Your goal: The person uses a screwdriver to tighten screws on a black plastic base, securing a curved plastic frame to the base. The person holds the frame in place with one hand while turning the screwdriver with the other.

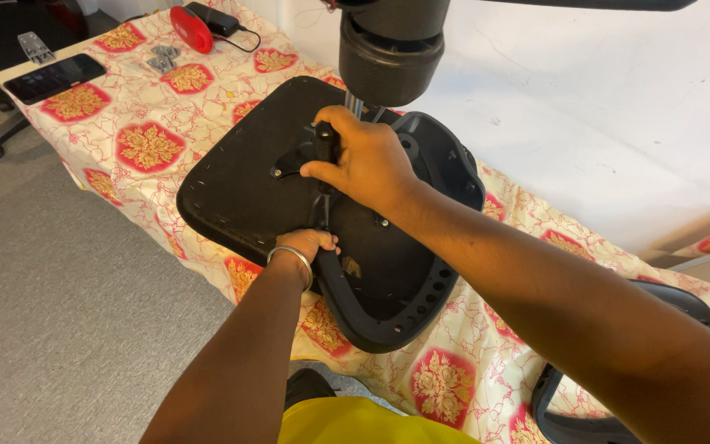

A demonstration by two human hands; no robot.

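Observation:
An upturned black chair seat [240, 189] lies on a table covered with a red and cream flowered cloth [133, 140]. A black curved armrest frame [421, 312] wraps its near edge. My right hand [363, 160] grips the black handle of a screwdriver [325, 152], held upright with its shaft pointing down at the seat's underside. My left hand [306, 244], with a metal bangle on the wrist, rests on the seat's near edge just below the screwdriver tip. The chair's black column cover [389, 49] rises behind my right hand.
A phone [55, 78], a metal hinge [36, 47], small metal parts [163, 57], a red round object [191, 29] and a black charger [214, 18] lie at the table's far left. Another black chair part [618, 419] sits at lower right. A white wall is behind; grey carpet lies left.

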